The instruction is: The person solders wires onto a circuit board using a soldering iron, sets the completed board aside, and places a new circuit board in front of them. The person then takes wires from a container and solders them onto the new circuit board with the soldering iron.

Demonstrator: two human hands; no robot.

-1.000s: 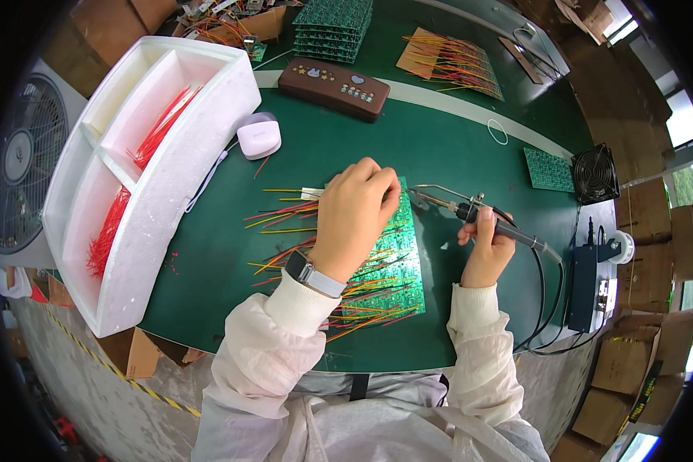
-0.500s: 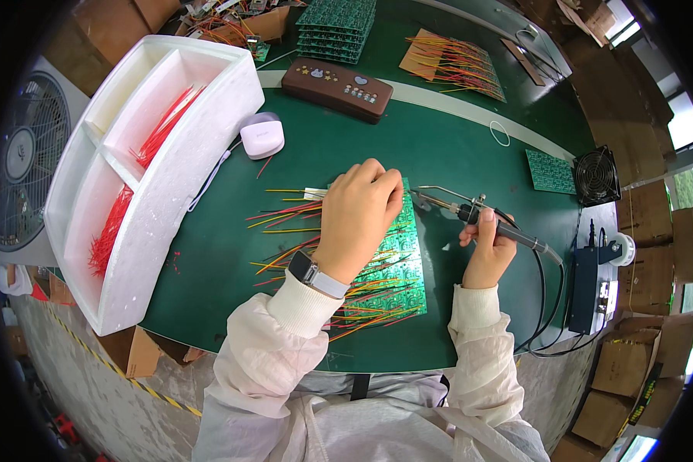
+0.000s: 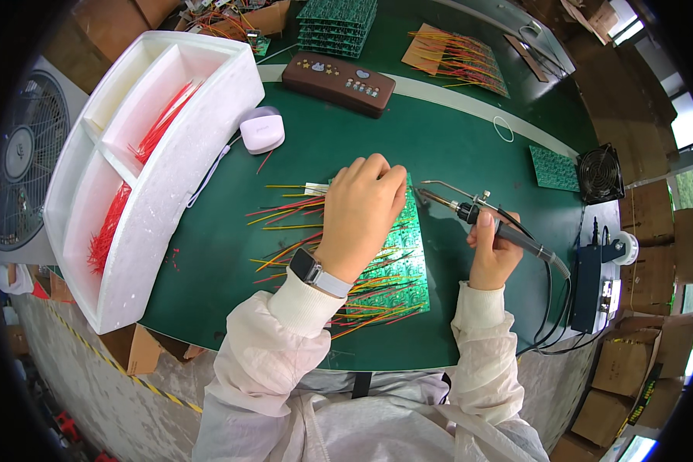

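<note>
green circuit board (image 3: pixel 416 266) lies toward the bench's (image 3: pixel 208 277) near edge, wires (image 3: pixel 292 227) sprawling past its left side; the left hand (image 3: pixel 362 212) curls over the board's far end, fingertips hidden, grip impossible to tell; the right hand (image 3: pixel 494 250) wraps snugly round a soldering iron (image 3: pixel 467 212), tip near the far right corner!

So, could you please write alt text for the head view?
The right hand holds a soldering iron beside a green circuit board laid with wires; the left hand bends over it. A foam tray at left holds red wires.
</note>
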